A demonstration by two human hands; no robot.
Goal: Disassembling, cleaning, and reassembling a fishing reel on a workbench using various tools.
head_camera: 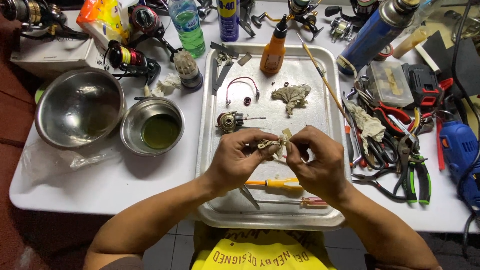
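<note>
Both my hands meet over the middle of a metal tray (210, 150). My left hand (235, 157) and my right hand (312, 160) pinch a small crumpled, dirty tissue (272, 146) between the fingertips; whatever small part it wraps is hidden. On the tray behind my hands lie a brass reel gear with a shaft (230, 121), a red wire bail (242, 86) and another dirty tissue wad (292, 95). A yellow-handled screwdriver (275, 183) and a red-handled one (312, 202) lie under my wrists.
Two steel bowls stand left of the tray, the larger (80, 107) bare inside, the smaller (152, 125) holding greenish liquid. Pliers and cutters (400, 165) crowd the right, beside a blue power tool (462, 150). Bottles, an orange oil bottle (273, 47) and fishing reels line the back.
</note>
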